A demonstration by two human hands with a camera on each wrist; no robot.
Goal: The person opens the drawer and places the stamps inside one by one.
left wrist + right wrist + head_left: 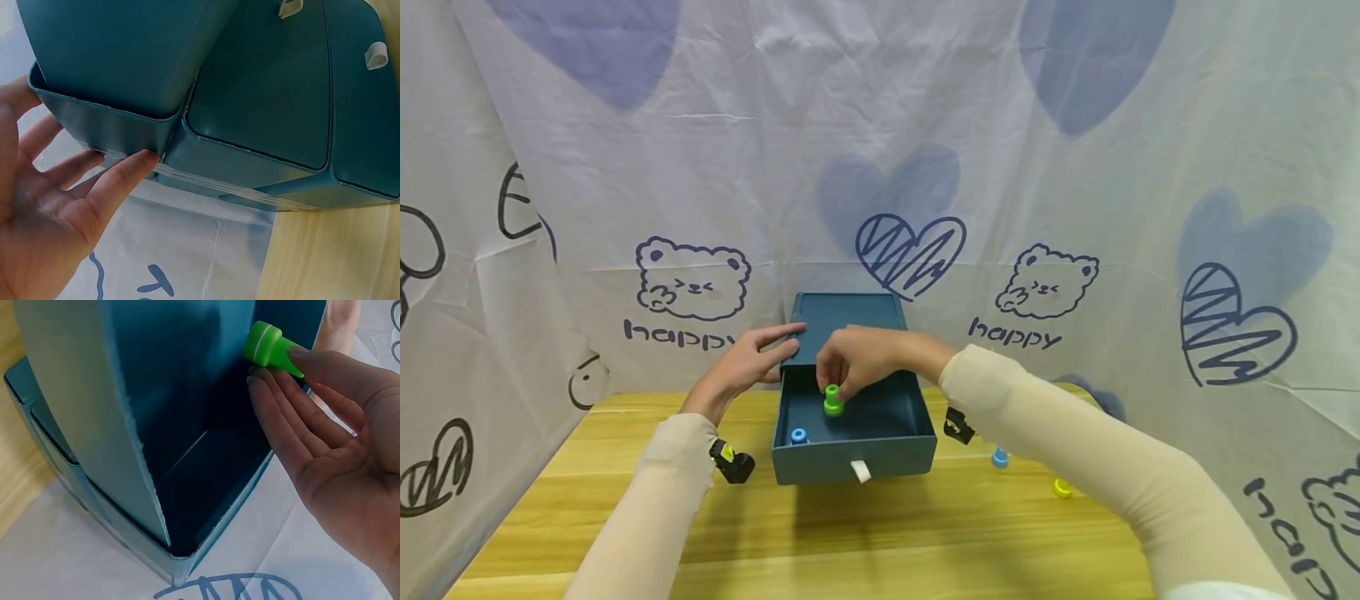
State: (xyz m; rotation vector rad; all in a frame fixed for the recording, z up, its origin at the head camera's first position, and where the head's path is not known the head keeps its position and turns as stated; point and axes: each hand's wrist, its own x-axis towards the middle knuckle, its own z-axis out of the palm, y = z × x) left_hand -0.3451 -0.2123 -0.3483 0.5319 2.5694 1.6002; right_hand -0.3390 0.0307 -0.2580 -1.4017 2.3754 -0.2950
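My right hand (868, 358) pinches a small green plastic piece (833, 402) with a wide round base and narrower stem, inside the pulled-out top drawer (820, 463). In the right wrist view, thumb and fingertips grip the stem of the green piece (265, 345), base pointing away from the palm. A similar blue piece (799, 436) stands in the drawer's front left corner. My left hand (747, 367) rests against the left side of the dark teal cabinet (850, 329). Its fingers are spread along the casing (112, 125) in the left wrist view.
Another blue piece (1000, 457) and a yellow piece (1062, 488) lie on the wooden table (865, 550), right of the cabinet. A white pull tab (861, 471) hangs from the drawer front. Lower drawers (262, 94) are closed. A printed white cloth (760, 208) hangs behind.
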